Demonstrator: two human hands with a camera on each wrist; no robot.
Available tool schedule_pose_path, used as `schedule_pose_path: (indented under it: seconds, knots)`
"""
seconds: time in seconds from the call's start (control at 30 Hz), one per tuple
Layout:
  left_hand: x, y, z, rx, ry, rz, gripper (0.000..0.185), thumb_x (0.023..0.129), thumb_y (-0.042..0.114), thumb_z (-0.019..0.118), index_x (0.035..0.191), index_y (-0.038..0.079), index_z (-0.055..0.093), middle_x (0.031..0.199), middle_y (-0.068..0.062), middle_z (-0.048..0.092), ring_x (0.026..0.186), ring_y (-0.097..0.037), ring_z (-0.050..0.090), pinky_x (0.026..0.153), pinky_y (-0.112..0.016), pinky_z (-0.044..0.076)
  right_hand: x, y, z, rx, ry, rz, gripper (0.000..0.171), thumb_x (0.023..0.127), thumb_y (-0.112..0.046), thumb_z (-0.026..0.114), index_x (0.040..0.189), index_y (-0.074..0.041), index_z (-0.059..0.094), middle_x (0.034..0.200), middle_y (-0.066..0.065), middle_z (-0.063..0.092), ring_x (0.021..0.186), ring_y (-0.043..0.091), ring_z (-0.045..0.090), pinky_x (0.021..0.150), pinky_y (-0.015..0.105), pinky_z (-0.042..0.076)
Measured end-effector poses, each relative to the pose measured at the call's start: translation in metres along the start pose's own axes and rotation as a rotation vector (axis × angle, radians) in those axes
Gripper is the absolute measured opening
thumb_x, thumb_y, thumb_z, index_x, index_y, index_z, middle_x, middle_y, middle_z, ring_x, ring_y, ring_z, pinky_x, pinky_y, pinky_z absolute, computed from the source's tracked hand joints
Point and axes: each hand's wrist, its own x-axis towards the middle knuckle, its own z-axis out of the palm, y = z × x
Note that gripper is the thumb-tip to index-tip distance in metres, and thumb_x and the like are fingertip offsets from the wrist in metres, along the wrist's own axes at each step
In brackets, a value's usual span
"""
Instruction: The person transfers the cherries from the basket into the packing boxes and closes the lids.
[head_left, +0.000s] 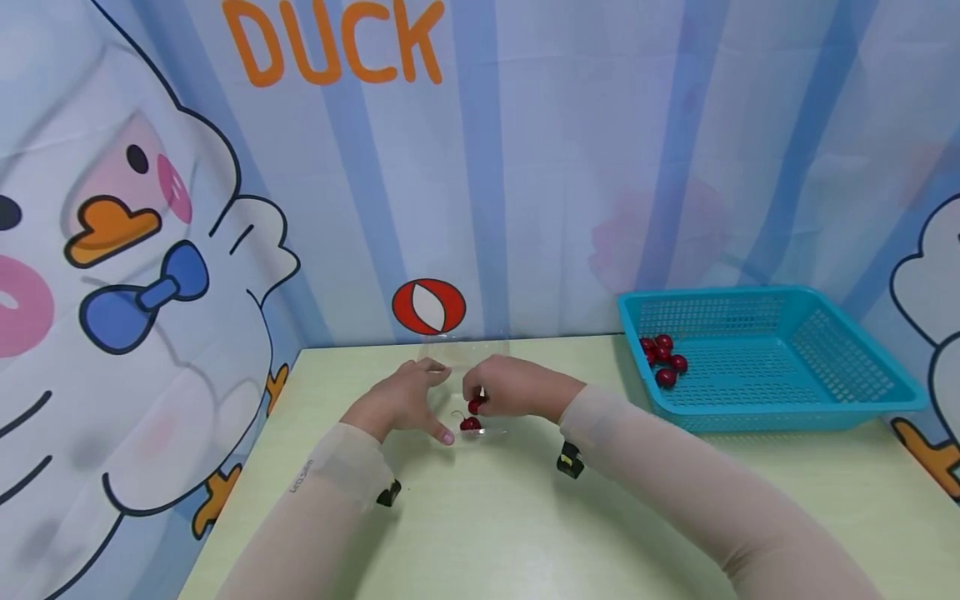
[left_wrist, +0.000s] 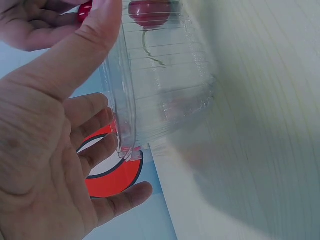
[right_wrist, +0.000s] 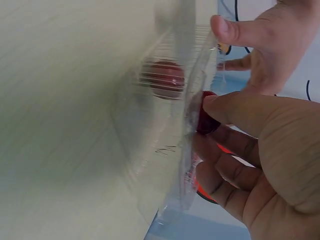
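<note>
A clear plastic box (head_left: 492,430) stands on the table between the hands, its lid (head_left: 468,348) raised at the back. Inside lies one red cherry (head_left: 470,424) with a thin stem, seen through the ribbed wall in both wrist views. My right hand (head_left: 521,387) pinches another cherry (right_wrist: 207,120) between thumb and fingers, right at the box's rim. On the left side, my left hand (head_left: 405,400) has its fingers spread beside the box. Its thumb (left_wrist: 92,50) overlaps the rim in the left wrist view.
To the right is a blue plastic basket (head_left: 787,412), with several cherries (head_left: 663,354) gathered at its left end. A printed cloth backdrop (head_left: 555,167) rises behind the pale table (head_left: 480,525). A dark wrist mount (head_left: 570,460) hangs under the right sleeve.
</note>
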Motion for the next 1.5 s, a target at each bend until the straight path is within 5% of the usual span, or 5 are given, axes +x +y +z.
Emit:
schedule_pose_path:
  seconds: [0.27,0.6,0.77,1.07,1.5]
  knots:
    - [-0.001,0.004,0.0,-0.013,0.004,-0.006,0.12,0.073,0.045,0.109,0.175,0.026,0.048,0.181,-0.002,0.041,0.17,-0.036,0.034,0.125,-0.066,0.052,0.005,-0.002,0.013,-0.129,-0.067,0.033,0.004,0.103,-0.012,0.085,0.101,-0.015,0.086,0.093,-0.006,0.081,0.083,0.01,0.069,0.088,0.031,0.065]
    - [-0.002,0.004,-0.002,-0.004,-0.005,0.005,0.121,0.073,0.046,0.109,0.174,0.023,0.048,0.181,-0.003,0.042,0.168,-0.036,0.036,0.126,-0.067,0.051,0.002,-0.008,0.006,-0.121,-0.093,0.074,0.022,0.109,-0.018,0.079,0.129,-0.012,0.084,0.118,-0.001,0.083,0.104,0.015,0.074,0.104,0.038,0.066]
    - [-0.001,0.002,0.0,0.0,-0.005,-0.012,0.121,0.073,0.045,0.109,0.175,0.022,0.048,0.182,-0.004,0.04,0.169,-0.037,0.034,0.126,-0.069,0.05,-0.013,-0.004,-0.015,-0.097,-0.063,0.031,0.023,0.111,-0.017,0.074,0.131,-0.01,0.083,0.124,0.003,0.084,0.112,0.019,0.079,0.106,0.04,0.066]
    - [-0.003,0.0,0.0,-0.009,-0.001,-0.012,0.12,0.075,0.043,0.108,0.176,0.022,0.046,0.183,-0.005,0.038,0.17,-0.038,0.033,0.126,-0.071,0.049,-0.058,0.031,-0.073,-0.062,0.013,0.091,0.03,0.114,-0.017,0.067,0.139,-0.005,0.079,0.137,0.013,0.081,0.124,0.028,0.079,0.109,0.045,0.066]
    - [0.0,0.0,0.001,-0.02,-0.002,0.019,0.12,0.075,0.043,0.108,0.176,0.02,0.046,0.184,-0.005,0.037,0.171,-0.039,0.031,0.128,-0.07,0.047,-0.125,0.115,-0.122,0.065,0.181,0.398,0.034,0.116,-0.021,0.066,0.142,0.0,0.074,0.14,0.022,0.076,0.128,0.04,0.074,0.108,0.06,0.063]
